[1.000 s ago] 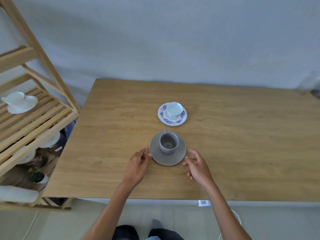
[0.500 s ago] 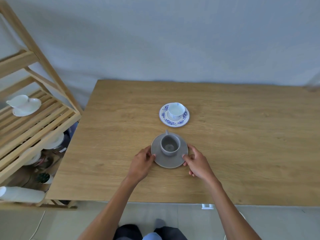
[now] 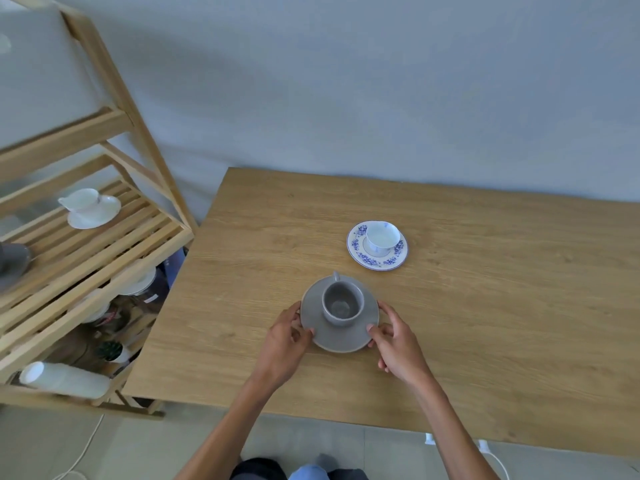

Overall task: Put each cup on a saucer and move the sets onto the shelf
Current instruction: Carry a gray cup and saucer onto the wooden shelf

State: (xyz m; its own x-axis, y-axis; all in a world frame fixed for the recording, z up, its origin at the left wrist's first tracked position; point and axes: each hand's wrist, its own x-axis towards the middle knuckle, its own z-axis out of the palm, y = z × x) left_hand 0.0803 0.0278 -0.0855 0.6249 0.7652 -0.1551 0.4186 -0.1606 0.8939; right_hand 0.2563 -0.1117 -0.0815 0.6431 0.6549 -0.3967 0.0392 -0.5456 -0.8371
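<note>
Both forearms are reaching in from the near edge of the light wooden table (image 3: 485,323). The left hand (image 3: 284,344) is pinching the left rim of the round grey ceramic saucer (image 3: 341,336), thumb on top, fingers curling under. The right hand (image 3: 398,344) is gripping the right rim likewise. The grey ceramic cup (image 3: 342,304) is sitting upright on that saucer, handle pointing away. One second ago the hands were lying just beside the saucer; now both are clasping it.
</note>
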